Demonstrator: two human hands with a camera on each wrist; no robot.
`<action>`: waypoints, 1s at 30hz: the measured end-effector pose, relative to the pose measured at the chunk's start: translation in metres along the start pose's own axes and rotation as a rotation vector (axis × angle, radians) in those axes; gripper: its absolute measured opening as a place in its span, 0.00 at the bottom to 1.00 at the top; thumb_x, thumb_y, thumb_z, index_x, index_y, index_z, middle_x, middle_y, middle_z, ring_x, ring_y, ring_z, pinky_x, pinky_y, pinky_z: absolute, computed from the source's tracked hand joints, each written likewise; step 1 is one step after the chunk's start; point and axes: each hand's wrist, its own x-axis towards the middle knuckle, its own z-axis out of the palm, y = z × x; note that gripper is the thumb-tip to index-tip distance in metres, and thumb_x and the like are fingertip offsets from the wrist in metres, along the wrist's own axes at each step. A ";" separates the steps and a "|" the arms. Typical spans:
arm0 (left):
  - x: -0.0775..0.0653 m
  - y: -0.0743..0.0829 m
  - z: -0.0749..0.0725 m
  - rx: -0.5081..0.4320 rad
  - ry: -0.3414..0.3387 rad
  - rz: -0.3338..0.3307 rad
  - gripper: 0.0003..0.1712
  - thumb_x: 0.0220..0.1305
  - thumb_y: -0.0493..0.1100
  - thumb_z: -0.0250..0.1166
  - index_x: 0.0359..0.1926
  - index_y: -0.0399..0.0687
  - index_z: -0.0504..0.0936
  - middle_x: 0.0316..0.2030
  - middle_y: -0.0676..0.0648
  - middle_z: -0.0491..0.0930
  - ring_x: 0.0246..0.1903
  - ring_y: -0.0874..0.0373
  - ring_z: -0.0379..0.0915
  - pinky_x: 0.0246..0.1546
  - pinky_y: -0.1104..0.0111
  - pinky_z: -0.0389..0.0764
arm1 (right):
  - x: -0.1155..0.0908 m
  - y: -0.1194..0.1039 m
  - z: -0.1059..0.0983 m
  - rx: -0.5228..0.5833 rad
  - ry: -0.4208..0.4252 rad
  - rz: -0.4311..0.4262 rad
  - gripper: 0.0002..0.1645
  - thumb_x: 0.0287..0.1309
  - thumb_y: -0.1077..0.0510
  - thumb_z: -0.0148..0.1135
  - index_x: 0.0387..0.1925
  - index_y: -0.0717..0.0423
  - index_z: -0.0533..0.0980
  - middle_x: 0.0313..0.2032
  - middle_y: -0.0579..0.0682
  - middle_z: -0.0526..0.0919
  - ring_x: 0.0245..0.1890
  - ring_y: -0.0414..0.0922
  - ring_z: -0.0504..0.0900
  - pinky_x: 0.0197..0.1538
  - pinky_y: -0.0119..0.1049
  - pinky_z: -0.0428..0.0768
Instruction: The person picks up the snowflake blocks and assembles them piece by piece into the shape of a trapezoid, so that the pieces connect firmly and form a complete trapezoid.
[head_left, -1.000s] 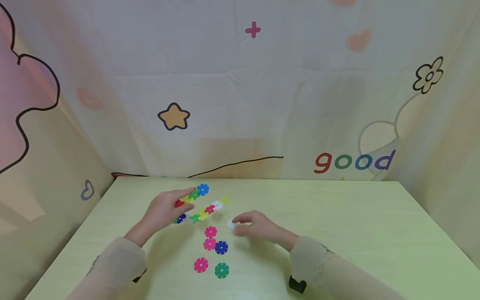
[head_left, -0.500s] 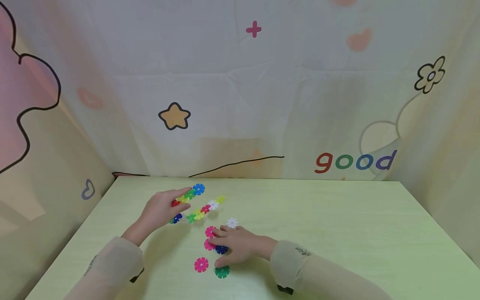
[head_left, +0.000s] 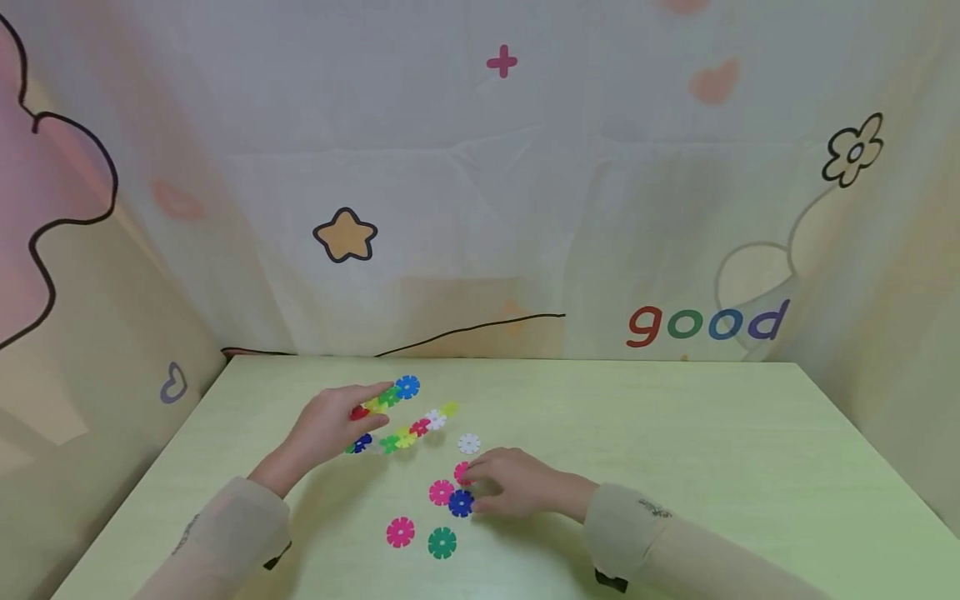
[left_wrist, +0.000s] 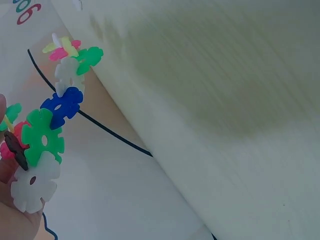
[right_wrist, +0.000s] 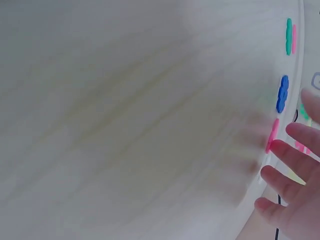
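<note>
Surface (head_left: 675, 467): pale yellow-green, straight far edge.
Cloth (head_left: 450, 100): pale and creased, standing behind the surface and along both sides; printed with the figures below.
Pink shape (head_left: 60, 158): far left, lobed, outlined in black.
Star (head_left: 345, 235): orange, black-outlined, left of centre.
Cross (head_left: 502, 62): deep pink, above and right of the star.
Peach heart (head_left: 715, 82): upper right, blurred edges.
Purple heart (head_left: 173, 383): outline only, low on the left side.
Flower (head_left: 853, 151): black-outlined, right, tilted.
Lettering (head_left: 707, 323): "good" in red, green, blue and purple, low right.
Black line (head_left: 470, 332): thin, rising rightward just above the surface's far edge.
</note>
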 end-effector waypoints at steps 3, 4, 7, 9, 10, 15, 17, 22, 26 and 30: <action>0.000 0.004 0.001 0.000 -0.001 0.030 0.30 0.52 0.49 0.64 0.57 0.55 0.70 0.51 0.46 0.75 0.49 0.49 0.72 0.43 0.59 0.77 | -0.005 0.007 -0.001 0.033 0.031 0.027 0.21 0.52 0.51 0.60 0.50 0.47 0.74 0.45 0.42 0.78 0.46 0.39 0.74 0.51 0.36 0.73; 0.000 0.005 0.002 0.001 -0.002 0.038 0.30 0.51 0.49 0.64 0.57 0.55 0.70 0.51 0.46 0.75 0.49 0.49 0.72 0.43 0.59 0.77 | -0.006 0.008 -0.001 0.042 0.035 0.036 0.20 0.51 0.52 0.60 0.49 0.47 0.75 0.42 0.41 0.78 0.42 0.38 0.74 0.47 0.33 0.73; 0.001 0.008 0.003 -0.002 -0.005 0.057 0.29 0.51 0.49 0.65 0.57 0.54 0.71 0.51 0.47 0.76 0.49 0.49 0.72 0.44 0.59 0.76 | -0.009 0.012 -0.003 0.055 0.039 0.056 0.20 0.50 0.57 0.62 0.48 0.49 0.76 0.34 0.41 0.77 0.33 0.34 0.70 0.38 0.26 0.72; 0.001 0.010 0.004 -0.005 -0.014 0.062 0.29 0.51 0.49 0.65 0.57 0.55 0.71 0.50 0.47 0.76 0.49 0.50 0.73 0.44 0.59 0.76 | -0.010 0.013 -0.004 0.071 0.039 0.070 0.20 0.49 0.59 0.62 0.47 0.50 0.77 0.31 0.41 0.76 0.31 0.33 0.69 0.35 0.25 0.71; 0.001 0.011 0.004 -0.006 -0.018 0.063 0.30 0.51 0.50 0.65 0.57 0.56 0.71 0.50 0.48 0.76 0.49 0.50 0.73 0.44 0.59 0.76 | -0.010 0.013 -0.004 0.078 0.040 0.079 0.19 0.49 0.60 0.62 0.46 0.50 0.77 0.30 0.41 0.76 0.30 0.33 0.68 0.34 0.24 0.70; 0.002 0.015 0.006 -0.016 -0.038 0.062 0.30 0.51 0.50 0.65 0.57 0.58 0.71 0.50 0.49 0.77 0.49 0.51 0.72 0.45 0.58 0.76 | -0.009 0.016 -0.003 0.133 0.035 0.124 0.16 0.48 0.60 0.63 0.43 0.49 0.79 0.27 0.39 0.75 0.29 0.34 0.69 0.33 0.24 0.70; 0.002 0.015 0.006 -0.018 -0.042 0.063 0.29 0.51 0.50 0.65 0.57 0.58 0.71 0.50 0.49 0.76 0.50 0.50 0.72 0.46 0.57 0.75 | -0.008 0.016 -0.002 0.167 0.033 0.149 0.15 0.48 0.60 0.63 0.41 0.49 0.79 0.27 0.39 0.75 0.28 0.34 0.69 0.33 0.24 0.70; 0.001 0.017 0.006 -0.012 -0.056 0.067 0.29 0.51 0.49 0.65 0.57 0.57 0.71 0.50 0.48 0.76 0.50 0.50 0.72 0.46 0.56 0.75 | -0.007 0.017 -0.001 0.192 0.042 0.192 0.11 0.47 0.59 0.64 0.36 0.49 0.80 0.26 0.40 0.72 0.28 0.35 0.69 0.32 0.25 0.70; 0.001 0.017 0.006 -0.015 -0.063 0.073 0.29 0.51 0.49 0.65 0.56 0.57 0.71 0.50 0.49 0.76 0.50 0.50 0.72 0.46 0.57 0.75 | -0.007 0.015 -0.002 0.170 0.058 0.198 0.06 0.46 0.59 0.65 0.30 0.48 0.78 0.25 0.41 0.70 0.28 0.37 0.68 0.32 0.26 0.69; 0.001 0.017 0.006 -0.012 -0.068 0.085 0.29 0.51 0.49 0.65 0.56 0.57 0.72 0.50 0.49 0.77 0.50 0.51 0.72 0.46 0.57 0.75 | -0.008 0.016 -0.001 0.199 0.057 0.190 0.06 0.47 0.60 0.64 0.24 0.47 0.75 0.25 0.41 0.70 0.28 0.37 0.68 0.32 0.26 0.69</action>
